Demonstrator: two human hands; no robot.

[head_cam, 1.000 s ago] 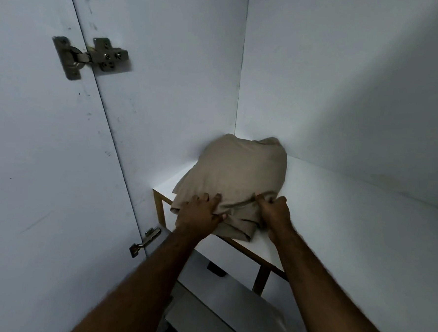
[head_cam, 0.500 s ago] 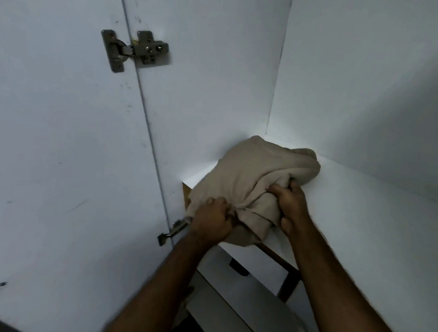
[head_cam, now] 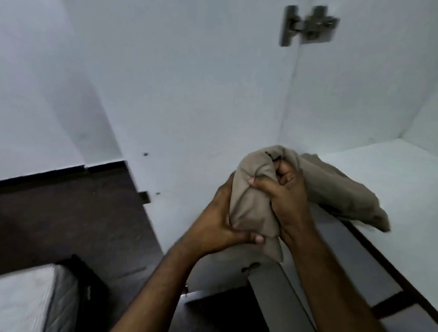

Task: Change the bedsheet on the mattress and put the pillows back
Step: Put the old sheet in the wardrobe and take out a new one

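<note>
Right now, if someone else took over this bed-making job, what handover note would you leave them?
Left hand: grips the bunched beige bedsheet from the left.
Right hand: grips the same bunch from the right.
Bedsheet: front part lifted in both hands, its tail on the white wardrobe shelf by the open door.
Mattress: bare corner at lower left.
Done: sheet in hand.
Left: pull it clear, spread it on the mattress, put pillows back; none in view.

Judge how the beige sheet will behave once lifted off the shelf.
Probably floppy: the sheet bunches between the left hand and right hand. Its tail sags over the shelf edge, so it may unfurl. Likely light.
</note>
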